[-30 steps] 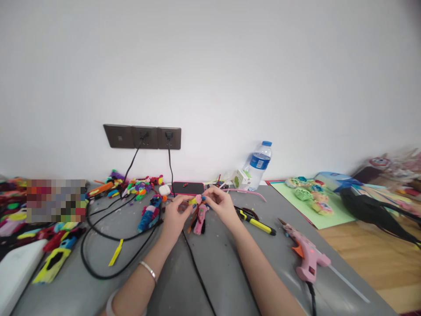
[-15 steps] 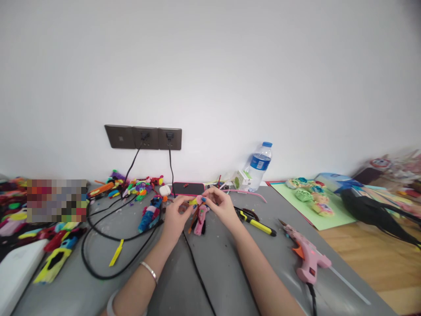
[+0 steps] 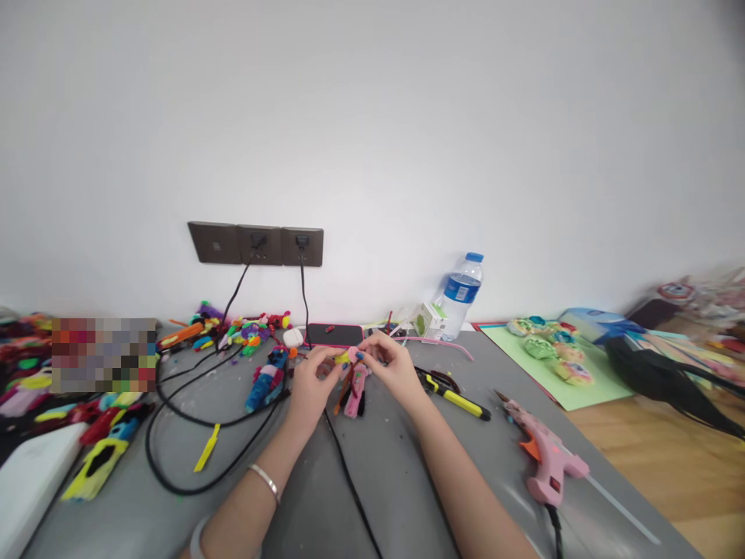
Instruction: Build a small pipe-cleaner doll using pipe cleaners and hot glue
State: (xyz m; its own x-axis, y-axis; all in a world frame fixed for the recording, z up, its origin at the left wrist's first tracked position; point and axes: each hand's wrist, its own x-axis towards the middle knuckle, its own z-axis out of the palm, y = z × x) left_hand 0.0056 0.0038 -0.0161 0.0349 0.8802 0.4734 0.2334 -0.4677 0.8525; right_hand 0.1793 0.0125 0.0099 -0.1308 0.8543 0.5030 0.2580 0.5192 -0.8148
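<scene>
Both my hands meet over the middle of the grey table (image 3: 384,481). My left hand (image 3: 310,386) and my right hand (image 3: 391,363) are closed in a pinch on a small pink pipe-cleaner figure (image 3: 355,382) with a yellow and blue top. The figure hangs between the fingertips, its lower end close to the table. A silver bracelet (image 3: 263,479) is on my left wrist.
A pink glue gun (image 3: 545,459) lies at the right, a yellow and black cutter (image 3: 454,394) beside my right hand. Black cables (image 3: 192,404) loop from wall sockets (image 3: 256,244). Several colourful figures (image 3: 244,330), a phone (image 3: 334,335), a water bottle (image 3: 460,295) and a green sheet (image 3: 552,365) stand behind.
Almost nothing has moved: my fingers shift slightly on the top of the figure, and the view has drifted a little.
</scene>
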